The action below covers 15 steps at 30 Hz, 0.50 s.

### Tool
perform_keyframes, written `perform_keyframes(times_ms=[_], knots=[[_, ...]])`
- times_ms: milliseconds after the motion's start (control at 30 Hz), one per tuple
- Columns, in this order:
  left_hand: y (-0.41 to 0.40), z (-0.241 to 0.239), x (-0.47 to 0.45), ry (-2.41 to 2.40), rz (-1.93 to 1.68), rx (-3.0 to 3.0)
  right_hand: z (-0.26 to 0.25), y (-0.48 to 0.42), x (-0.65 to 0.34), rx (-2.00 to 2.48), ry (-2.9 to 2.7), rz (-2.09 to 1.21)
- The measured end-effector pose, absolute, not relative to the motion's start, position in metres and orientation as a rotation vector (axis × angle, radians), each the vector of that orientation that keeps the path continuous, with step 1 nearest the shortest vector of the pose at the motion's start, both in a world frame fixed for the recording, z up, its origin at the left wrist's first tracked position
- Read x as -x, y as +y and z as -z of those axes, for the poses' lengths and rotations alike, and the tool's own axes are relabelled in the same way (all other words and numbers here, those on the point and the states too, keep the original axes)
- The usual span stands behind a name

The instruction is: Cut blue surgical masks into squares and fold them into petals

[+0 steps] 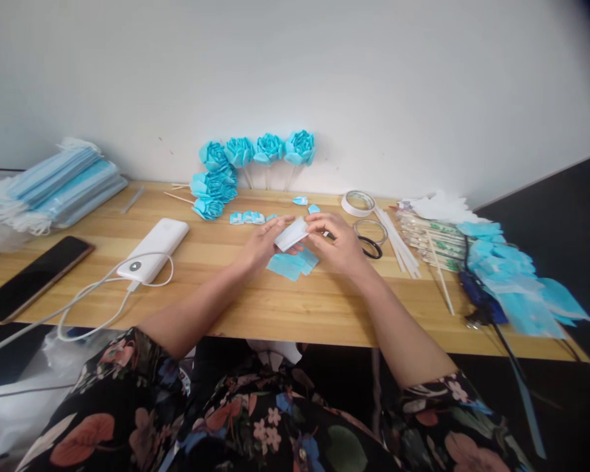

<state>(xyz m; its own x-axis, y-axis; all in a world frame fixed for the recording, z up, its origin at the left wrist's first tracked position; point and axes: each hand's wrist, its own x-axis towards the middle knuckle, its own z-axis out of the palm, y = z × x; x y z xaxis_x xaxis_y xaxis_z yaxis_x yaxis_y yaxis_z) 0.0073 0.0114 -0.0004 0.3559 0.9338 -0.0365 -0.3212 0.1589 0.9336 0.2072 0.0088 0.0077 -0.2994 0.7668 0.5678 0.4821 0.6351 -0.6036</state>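
Note:
Between both hands is a small pale rectangular piece of mask fabric (292,235), light and whitish on its upper face. My left hand (263,244) grips its left end, and my right hand (335,237) pinches its right end with thumb and fingers. Under the hands lie several light blue fabric pieces (289,263) on the wooden table (255,308). Just beyond them is a row of small folded blue pieces (248,217), with two more folded pieces (300,200) farther back. Blue fabric roses on sticks (269,149) lean against the wall, and others lie stacked (213,182).
On the left are a stack of face masks (63,183), a phone (37,276) and a white power bank (155,248) with its cable. To the right lie tape rolls (358,203), white strips (398,242), packaged sticks (430,235), a glue gun (479,298) and blue fabric (509,269).

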Motion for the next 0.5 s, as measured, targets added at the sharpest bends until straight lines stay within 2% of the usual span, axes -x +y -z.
perform_keyframes(times_ms=[300,500], knots=[[0.0125,-0.0037,-0.0083,0.829,-1.027,-1.006,-0.0055,0.0088,-0.2070,0.947,-1.949,-0.391],[0.0097,-0.0088,-0.0094,0.854,-1.011,-1.014,-0.0019,0.0094,-0.2065,1.022,-1.859,-0.633]])
